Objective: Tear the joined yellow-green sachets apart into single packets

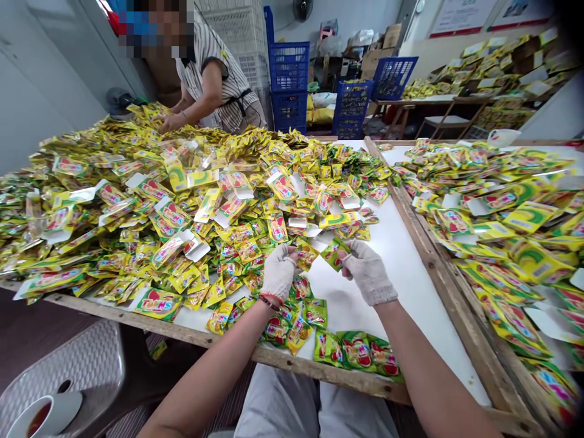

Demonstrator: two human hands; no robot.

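Observation:
My left hand, in a white glove with bare fingertips, pinches a yellow candy packet by its left end. In my right hand, gloved the same way, is a green candy packet held between thumb and fingers. The two packets are apart, just above the white tabletop. Below my left wrist lie several loose green and yellow packets. Near the front edge a row of green watermelon packets lies side by side.
A large heap of packets and flat printed boxes covers the left. Wooden strips divide off more boxes at right. A co-worker reaches into the heap. Blue crates stand behind; a cup sits on a stool.

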